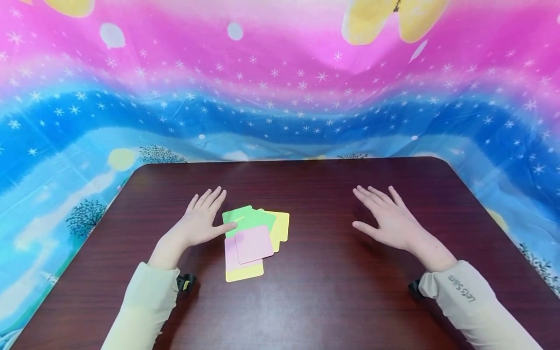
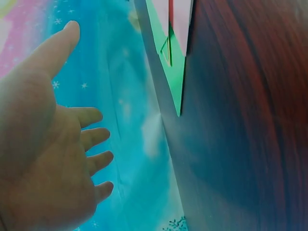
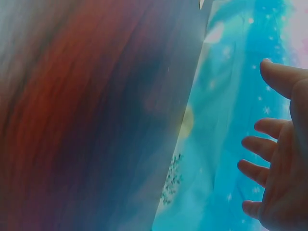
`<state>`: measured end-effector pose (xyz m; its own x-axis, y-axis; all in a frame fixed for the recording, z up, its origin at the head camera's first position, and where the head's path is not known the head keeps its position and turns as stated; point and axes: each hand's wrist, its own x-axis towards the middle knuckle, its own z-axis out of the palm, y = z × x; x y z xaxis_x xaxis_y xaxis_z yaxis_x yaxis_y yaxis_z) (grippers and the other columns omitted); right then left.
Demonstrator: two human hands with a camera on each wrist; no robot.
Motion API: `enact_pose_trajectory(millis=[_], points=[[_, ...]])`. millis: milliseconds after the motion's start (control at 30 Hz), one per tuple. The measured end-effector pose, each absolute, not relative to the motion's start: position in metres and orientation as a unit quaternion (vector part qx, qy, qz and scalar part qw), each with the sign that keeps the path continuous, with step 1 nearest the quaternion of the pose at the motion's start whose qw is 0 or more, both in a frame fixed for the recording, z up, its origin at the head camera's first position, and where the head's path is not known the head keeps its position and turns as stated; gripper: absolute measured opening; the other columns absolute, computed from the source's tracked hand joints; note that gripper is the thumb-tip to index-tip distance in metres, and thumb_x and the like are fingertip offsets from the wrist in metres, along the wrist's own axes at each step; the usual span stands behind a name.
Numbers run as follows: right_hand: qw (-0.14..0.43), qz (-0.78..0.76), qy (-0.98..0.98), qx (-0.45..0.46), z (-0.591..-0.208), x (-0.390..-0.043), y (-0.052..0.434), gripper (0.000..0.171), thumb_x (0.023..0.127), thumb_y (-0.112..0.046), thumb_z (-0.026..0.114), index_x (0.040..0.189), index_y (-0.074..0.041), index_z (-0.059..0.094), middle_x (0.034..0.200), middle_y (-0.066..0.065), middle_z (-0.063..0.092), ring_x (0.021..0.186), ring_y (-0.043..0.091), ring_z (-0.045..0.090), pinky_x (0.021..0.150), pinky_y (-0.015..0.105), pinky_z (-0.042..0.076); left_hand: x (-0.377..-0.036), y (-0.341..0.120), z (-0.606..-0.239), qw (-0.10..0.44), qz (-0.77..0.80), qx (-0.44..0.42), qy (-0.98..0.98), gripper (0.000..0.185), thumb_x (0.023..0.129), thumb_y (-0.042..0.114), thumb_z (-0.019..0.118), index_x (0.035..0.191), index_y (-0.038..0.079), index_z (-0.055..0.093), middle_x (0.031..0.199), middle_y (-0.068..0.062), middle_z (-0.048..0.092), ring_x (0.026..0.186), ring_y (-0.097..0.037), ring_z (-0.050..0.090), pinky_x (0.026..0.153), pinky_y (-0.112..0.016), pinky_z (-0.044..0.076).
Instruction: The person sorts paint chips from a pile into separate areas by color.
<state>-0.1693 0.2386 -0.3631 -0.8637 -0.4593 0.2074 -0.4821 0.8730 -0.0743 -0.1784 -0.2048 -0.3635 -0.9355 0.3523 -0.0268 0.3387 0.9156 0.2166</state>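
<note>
A loose, overlapping pile of coloured cards lies left of the table's middle in the head view. Two pink cards (image 1: 254,244) lie over green cards (image 1: 251,219), and yellow cards (image 1: 283,226) stick out at the right and bottom. My left hand (image 1: 199,224) hovers just left of the pile, fingers spread, its thumb over the green card's edge; it holds nothing. Its palm side shows in the left wrist view, apart from the green card (image 2: 175,91). Over the right half of the table my right hand (image 1: 389,221) is spread too, holding nothing.
The dark wooden table (image 1: 323,301) has rounded far corners. Behind and beside it hangs a pink and blue patterned cloth (image 1: 280,121). Each wrist carries a small black device (image 1: 186,282) at the sleeve cuff.
</note>
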Motion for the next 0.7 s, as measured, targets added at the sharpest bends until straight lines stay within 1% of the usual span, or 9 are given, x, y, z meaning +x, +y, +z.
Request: enact_pose_trajectory(millis=[233, 467, 700], points=[[0.083, 0.076, -0.956, 0.271, -0.369, -0.168, 0.220, 0.075, 0.084, -0.057, 0.050, 0.143, -0.015, 0.030, 0.146, 0.008, 0.031, 0.134, 0.031, 0.027, 0.109, 0.049, -0.002, -0.174, -0.199, -0.368, 0.031, 0.113, 0.189, 0.975, 0.092, 0.079, 0.059, 0.055, 0.145, 0.007, 0.019, 0.150, -0.015, 0.015, 0.137, -0.036, 0.012, 0.108, -0.055, 0.005], [0.078, 0.072, -0.953, 0.285, -0.365, -0.168, 0.211, 0.076, 0.084, -0.058, 0.049, 0.143, -0.015, 0.029, 0.146, 0.007, 0.031, 0.134, 0.030, 0.027, 0.109, 0.049, -0.001, -0.170, -0.194, -0.365, 0.027, 0.105, 0.189, 0.976, 0.094, 0.076, 0.061, 0.056, 0.144, 0.007, 0.023, 0.150, -0.015, 0.018, 0.136, -0.037, 0.016, 0.108, -0.054, 0.004], [0.062, 0.067, -0.949, 0.303, -0.365, -0.167, 0.196, 0.076, 0.084, -0.060, 0.048, 0.143, -0.015, 0.029, 0.146, 0.005, 0.031, 0.134, 0.028, 0.028, 0.109, 0.051, 0.002, -0.164, -0.193, -0.367, 0.023, 0.112, 0.210, 0.971, 0.094, 0.074, 0.062, 0.058, 0.143, 0.007, 0.025, 0.148, -0.015, 0.022, 0.135, -0.036, 0.019, 0.107, -0.054, 0.007]])
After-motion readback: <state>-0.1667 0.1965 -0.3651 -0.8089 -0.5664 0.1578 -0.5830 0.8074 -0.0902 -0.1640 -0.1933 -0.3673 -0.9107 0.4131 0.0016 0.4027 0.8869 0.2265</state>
